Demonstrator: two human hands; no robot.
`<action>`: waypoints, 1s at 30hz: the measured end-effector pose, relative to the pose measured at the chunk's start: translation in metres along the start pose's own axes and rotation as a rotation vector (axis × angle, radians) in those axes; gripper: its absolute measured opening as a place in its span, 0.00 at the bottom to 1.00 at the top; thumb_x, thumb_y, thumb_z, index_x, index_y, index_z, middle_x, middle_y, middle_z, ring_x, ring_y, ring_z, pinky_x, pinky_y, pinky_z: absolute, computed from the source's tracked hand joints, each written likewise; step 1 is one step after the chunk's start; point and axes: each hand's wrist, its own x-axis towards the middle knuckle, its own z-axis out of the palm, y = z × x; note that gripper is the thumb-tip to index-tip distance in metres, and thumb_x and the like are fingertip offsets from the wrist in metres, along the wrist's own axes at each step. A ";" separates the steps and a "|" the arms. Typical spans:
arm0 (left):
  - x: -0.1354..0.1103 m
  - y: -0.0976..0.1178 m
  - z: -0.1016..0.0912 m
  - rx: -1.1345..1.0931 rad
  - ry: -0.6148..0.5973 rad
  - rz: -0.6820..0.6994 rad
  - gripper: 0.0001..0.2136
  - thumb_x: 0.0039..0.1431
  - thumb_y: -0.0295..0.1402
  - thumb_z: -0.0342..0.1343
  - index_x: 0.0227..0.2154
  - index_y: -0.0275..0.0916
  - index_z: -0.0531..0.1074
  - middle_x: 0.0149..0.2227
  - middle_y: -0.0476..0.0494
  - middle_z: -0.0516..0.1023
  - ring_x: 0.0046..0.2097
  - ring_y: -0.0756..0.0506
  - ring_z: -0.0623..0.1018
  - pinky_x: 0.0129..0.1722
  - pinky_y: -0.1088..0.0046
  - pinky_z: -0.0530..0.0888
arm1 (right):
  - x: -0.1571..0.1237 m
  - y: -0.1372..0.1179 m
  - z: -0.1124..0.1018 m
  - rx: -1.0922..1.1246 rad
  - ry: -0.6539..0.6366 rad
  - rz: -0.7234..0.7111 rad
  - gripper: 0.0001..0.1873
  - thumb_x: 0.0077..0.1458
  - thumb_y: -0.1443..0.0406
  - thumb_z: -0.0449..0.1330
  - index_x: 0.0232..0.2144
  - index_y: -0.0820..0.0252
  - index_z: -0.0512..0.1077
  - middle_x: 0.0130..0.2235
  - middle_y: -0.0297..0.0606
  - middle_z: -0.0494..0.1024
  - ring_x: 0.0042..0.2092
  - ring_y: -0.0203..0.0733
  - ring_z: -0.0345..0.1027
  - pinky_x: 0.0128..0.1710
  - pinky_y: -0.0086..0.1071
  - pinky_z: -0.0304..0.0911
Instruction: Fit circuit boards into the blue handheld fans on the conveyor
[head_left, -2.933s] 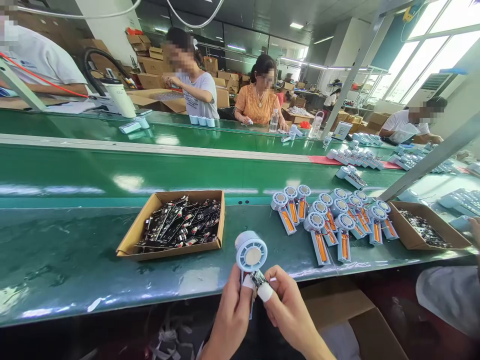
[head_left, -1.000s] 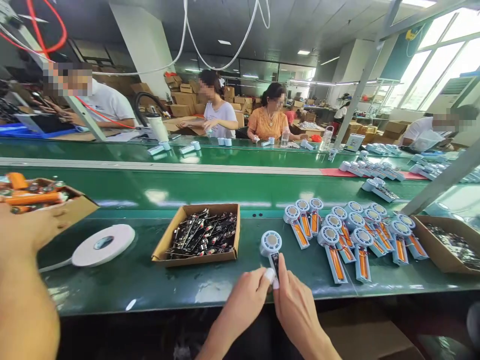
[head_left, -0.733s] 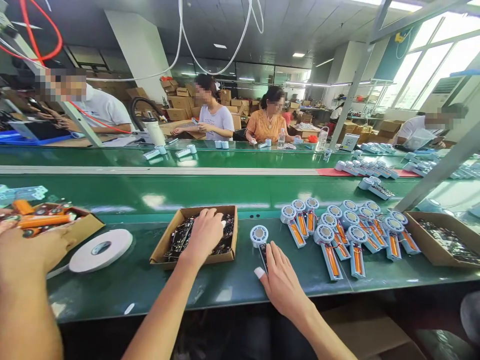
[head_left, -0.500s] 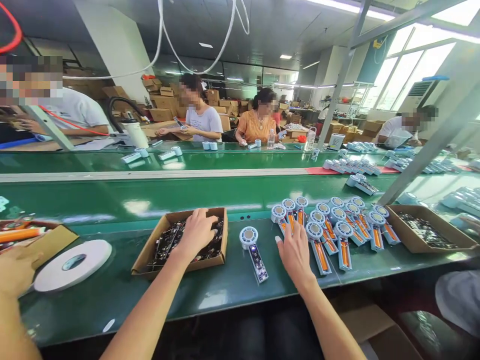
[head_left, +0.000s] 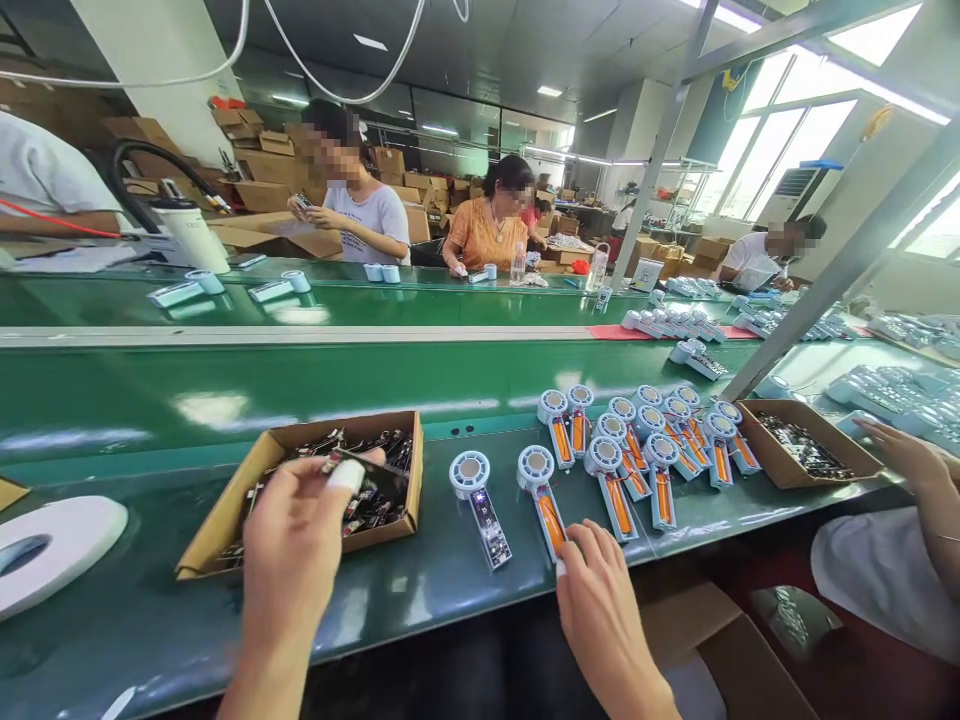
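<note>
My left hand (head_left: pixel 307 530) is raised over the near side of a cardboard box (head_left: pixel 202 540) of dark circuit boards, pinching one small circuit board (head_left: pixel 379 478) between thumb and fingers. My right hand (head_left: pixel 604 590) is closed on the lower end of a light-blue handheld fan (head_left: pixel 541 490), whose open handle shows an orange battery. Between my hands lies a second fan (head_left: pixel 480 510) with a circuit board in its handle and a small light on it. Several more open fans with orange batteries (head_left: pixel 619 505) lie grouped to the right.
A white tape roll (head_left: pixel 97 515) lies at the left. Another box of boards (head_left: pixel 750 410) stands at the right, beside a co-worker's hand (head_left: pixel 911 460). A slanted metal post (head_left: pixel 810 290) rises there. Across the green bench (head_left: pixel 360 370) co-workers sit handling parts.
My left hand has come up out of the box with a circuit board. My right hand has drawn one fan from the group toward me. The view has shifted right.
</note>
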 end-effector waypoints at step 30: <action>-0.117 -0.046 0.066 0.233 -0.471 -0.100 0.15 0.58 0.48 0.55 0.30 0.40 0.75 0.31 0.43 0.81 0.35 0.40 0.78 0.36 0.67 0.74 | 0.029 0.001 0.015 0.305 -0.022 -0.344 0.11 0.65 0.74 0.51 0.39 0.59 0.72 0.41 0.42 0.79 0.34 0.42 0.68 0.33 0.34 0.65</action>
